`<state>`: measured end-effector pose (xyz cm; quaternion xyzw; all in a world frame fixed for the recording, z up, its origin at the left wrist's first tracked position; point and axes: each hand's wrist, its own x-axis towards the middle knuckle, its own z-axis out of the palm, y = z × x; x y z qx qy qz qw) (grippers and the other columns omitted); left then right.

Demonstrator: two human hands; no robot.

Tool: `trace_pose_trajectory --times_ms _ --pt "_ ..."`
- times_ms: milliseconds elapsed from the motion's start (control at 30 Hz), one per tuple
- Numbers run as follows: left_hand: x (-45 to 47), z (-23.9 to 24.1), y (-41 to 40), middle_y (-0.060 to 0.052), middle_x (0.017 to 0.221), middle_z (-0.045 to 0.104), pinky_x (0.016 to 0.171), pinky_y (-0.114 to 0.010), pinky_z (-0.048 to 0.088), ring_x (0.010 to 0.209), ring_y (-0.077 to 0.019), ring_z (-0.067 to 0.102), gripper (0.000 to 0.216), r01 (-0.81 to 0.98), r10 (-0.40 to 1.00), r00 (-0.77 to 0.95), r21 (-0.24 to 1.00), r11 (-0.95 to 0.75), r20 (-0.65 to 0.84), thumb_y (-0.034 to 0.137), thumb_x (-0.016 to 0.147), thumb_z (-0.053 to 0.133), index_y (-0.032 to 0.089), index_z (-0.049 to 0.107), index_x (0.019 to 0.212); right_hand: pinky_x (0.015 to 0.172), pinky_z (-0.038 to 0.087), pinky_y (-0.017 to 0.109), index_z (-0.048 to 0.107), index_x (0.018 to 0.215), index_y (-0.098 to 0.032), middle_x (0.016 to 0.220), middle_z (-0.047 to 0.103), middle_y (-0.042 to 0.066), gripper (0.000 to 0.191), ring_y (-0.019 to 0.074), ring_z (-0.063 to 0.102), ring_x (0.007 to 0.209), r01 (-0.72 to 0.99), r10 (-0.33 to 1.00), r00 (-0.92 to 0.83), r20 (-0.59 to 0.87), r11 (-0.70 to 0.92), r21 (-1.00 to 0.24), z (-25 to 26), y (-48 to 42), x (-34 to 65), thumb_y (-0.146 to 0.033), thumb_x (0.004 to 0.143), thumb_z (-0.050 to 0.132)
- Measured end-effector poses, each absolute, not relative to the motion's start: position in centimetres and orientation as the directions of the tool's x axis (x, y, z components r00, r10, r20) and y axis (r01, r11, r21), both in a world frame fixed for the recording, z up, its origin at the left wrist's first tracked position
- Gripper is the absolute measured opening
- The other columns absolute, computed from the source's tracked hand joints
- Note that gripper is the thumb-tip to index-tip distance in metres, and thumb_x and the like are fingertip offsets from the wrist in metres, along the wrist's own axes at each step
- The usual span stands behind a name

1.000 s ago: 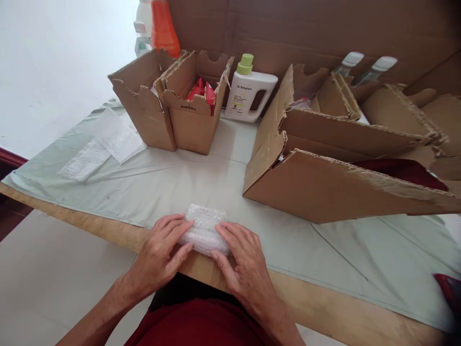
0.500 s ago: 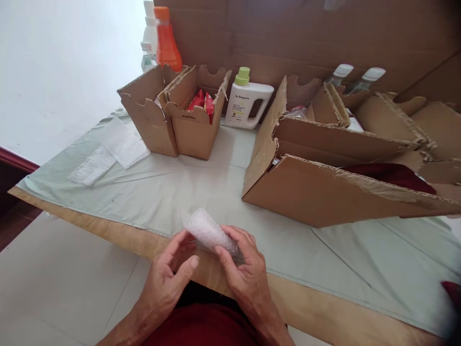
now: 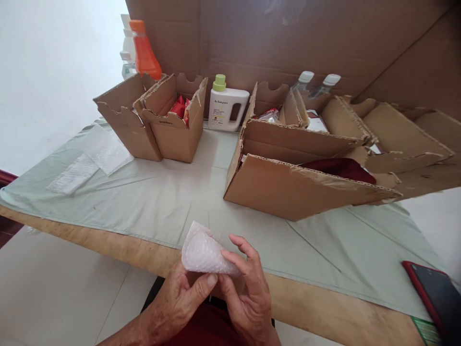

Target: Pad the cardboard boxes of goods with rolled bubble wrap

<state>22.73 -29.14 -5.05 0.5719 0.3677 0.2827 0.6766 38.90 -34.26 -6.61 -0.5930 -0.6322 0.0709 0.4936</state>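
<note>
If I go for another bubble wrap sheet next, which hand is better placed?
Probably the left hand: the loose sheets lie to the left, nearer it than the right hand. Both hands hold the rolled wrap, though, so the left must let go first.

The bubble wrap (image 3: pixel 203 252) hides some fingers of the left hand (image 3: pixel 178 299). The phone (image 3: pixel 432 290) is blurry and cut off on the right.

We can read "Bc Babycare" on the white btl (image 3: pixel 222 113) w/ the green cap (image 3: pixel 219 83). Sm. words under it & dark print on a brown box (image 3: pixel 176 140) = too tiny for us.
</note>
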Motion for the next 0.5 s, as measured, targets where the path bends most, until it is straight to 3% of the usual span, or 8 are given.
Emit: trace_pose_trajectory --times_ms 267,333,500 --pt "23.2 -5.8 -29.9 -0.016 0.165 0.041 0.123 -0.046 0.041 0.152 -0.03 0.041 0.083 -0.01 0.861 0.497 0.991 0.131 -0.108 0.043 0.101 0.061 0.024 0.014 0.166 0.099 0.054 0.045 0.057 0.119 -0.021 0.122 0.068 0.012 0.032 0.0259 0.063 0.122 0.69 0.757 0.219 0.616 0.326 -0.646 -7.3 -34.3 39.6 -0.006 0.091 0.057" --pt "23.5 -6.1 -30.1 -0.018 0.159 0.049 0.119 -0.047 0.046 0.147 -0.0314 0.049 0.084 -0.034 0.836 0.529 0.981 0.191 -0.145 0.047 0.1 0.061 0.023 0.016 0.166 0.098 0.055 0.046 0.058 0.12 -0.022 0.118 0.072 0.01 0.036 0.0269 0.065 0.12 0.689 0.749 0.19 0.634 0.358 -0.63 -7.5 -34.3 39.8 -0.005 0.087 0.057" --pt "23.8 -7.6 -30.0 -0.018 0.136 0.069 0.115 -0.05 0.05 0.132 -0.0343 0.064 0.074 0.021 0.788 0.596 0.984 0.177 -0.155 0.061 0.094 0.062 0.023 0.046 0.156 0.097 0.055 0.048 0.057 0.121 -0.026 0.116 0.075 0.007 0.041 0.0296 0.067 0.122 0.674 0.779 0.079 0.622 0.418 -0.609 -8.1 -34.5 40.4 -0.009 0.083 0.055"
